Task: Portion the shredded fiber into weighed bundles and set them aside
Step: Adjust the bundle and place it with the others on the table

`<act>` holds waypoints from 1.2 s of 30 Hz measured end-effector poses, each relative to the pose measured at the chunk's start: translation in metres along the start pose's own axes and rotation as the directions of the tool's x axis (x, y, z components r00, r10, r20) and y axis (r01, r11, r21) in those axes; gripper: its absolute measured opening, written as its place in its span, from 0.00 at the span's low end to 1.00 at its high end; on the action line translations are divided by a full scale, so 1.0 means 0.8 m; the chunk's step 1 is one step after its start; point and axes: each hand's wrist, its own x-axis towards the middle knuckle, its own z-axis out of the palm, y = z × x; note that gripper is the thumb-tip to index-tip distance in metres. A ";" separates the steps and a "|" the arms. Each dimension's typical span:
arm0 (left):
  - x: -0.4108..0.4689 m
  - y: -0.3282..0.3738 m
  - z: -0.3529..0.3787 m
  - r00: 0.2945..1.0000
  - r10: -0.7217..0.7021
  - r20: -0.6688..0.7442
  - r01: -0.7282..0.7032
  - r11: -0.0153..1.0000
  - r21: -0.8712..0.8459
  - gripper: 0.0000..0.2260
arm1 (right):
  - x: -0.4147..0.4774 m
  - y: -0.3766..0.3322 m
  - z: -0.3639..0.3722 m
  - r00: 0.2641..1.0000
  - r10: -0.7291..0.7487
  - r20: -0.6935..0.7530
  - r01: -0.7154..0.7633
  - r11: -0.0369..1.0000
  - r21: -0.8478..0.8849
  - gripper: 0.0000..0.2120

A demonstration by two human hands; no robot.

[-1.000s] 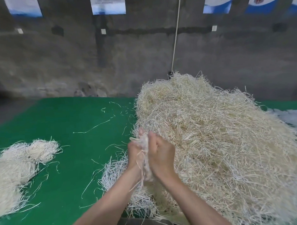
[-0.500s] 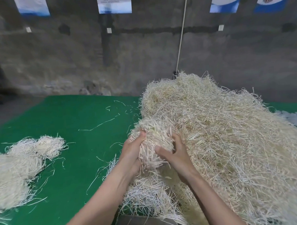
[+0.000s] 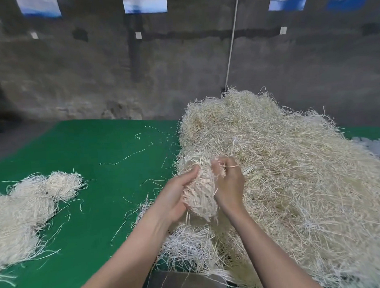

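Hands spread on the pile point(image 3: 293, 172) half a second ago now hold a clump point(image 3: 200, 195) drawn free at its near-left edge: the left hand point(image 3: 176, 198) cups it with curled fingers, and the right hand point(image 3: 230, 185) pinches strands at its top. A portion looks gathered but not yet weighed. Set-aside bundles point(image 3: 25, 210) lie well apart on the table point(image 3: 94, 147).

Pale fiber heap point(image 3: 282, 173) at right, compact clump point(image 3: 200, 194) raised before it, seemingly portioned bundles point(image 3: 25, 210) left
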 end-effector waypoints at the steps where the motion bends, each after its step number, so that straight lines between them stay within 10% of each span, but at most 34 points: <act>1: 0.002 0.002 0.001 1.000 0.013 -0.021 -0.014 0.998 -0.059 0.12 | -0.014 0.005 0.006 0.996 -0.084 0.007 0.084 0.995 -0.054 0.07; 4: 0.007 -0.005 0.003 0.930 0.096 -0.355 -0.154 0.979 -0.136 0.16 | -0.053 0.001 0.026 0.942 -0.296 0.160 0.310 0.948 -0.076 0.08; 6: 0.005 -0.022 0.009 0.848 0.224 -0.481 -0.171 0.973 0.153 0.21 | -0.039 0.002 0.025 0.945 -0.282 0.165 0.299 0.950 -0.092 0.11; 9: -0.016 -0.043 0.026 0.902 0.181 -0.393 -0.006 0.913 0.407 0.32 | -0.007 0.004 0.001 0.996 0.007 0.087 -0.010 0.999 0.035 0.13; 12: -0.025 -0.023 0.012 0.963 0.051 -0.265 0.049 0.932 0.359 0.33 | -0.016 0.004 -0.006 0.994 -0.045 0.097 0.034 0.993 0.111 0.02; 16: -0.019 -0.008 -0.009 0.971 0.167 -0.170 -0.066 0.874 0.482 0.41 | -0.037 -0.013 -0.004 0.894 0.071 0.442 -0.191 0.953 0.234 0.33; 18: -0.020 -0.004 -0.003 0.902 0.390 -0.187 -0.255 0.828 0.500 0.24 | -0.062 -0.025 0.007 0.804 0.133 0.579 -0.278 0.946 0.169 0.34; 21: -0.020 0.004 -0.004 0.798 0.559 -0.226 -0.366 0.747 0.555 0.19 | -0.094 -0.031 0.023 0.826 0.315 0.468 -0.473 0.838 0.271 0.31; 25: -0.039 0.008 -0.035 0.877 0.386 -0.285 -0.216 0.849 0.483 0.27 | -0.065 -0.021 0.017 0.783 0.556 0.280 -0.622 0.679 0.390 0.27; 28: -0.064 -0.028 -0.046 0.977 0.130 -0.168 -0.099 0.978 0.181 0.33 | -0.059 -0.017 0.028 0.829 0.536 0.158 -0.555 0.757 0.345 0.09; 31: -0.067 -0.056 -0.040 0.983 -0.006 -0.184 -0.032 0.979 -0.200 0.35 | -0.085 -0.021 0.057 0.860 0.444 0.251 -0.500 0.832 0.242 0.17; 34: -0.054 -0.033 -0.064 0.831 0.051 -0.555 -0.082 0.996 -0.031 0.26 | -0.102 -0.024 0.069 0.897 0.328 0.296 -0.373 0.921 0.111 0.22; 36: -0.049 -0.024 -0.085 0.813 0.224 -0.537 -0.128 0.969 0.209 0.15 | -0.101 -0.028 0.067 0.957 0.195 0.216 -0.224 0.967 0.120 0.16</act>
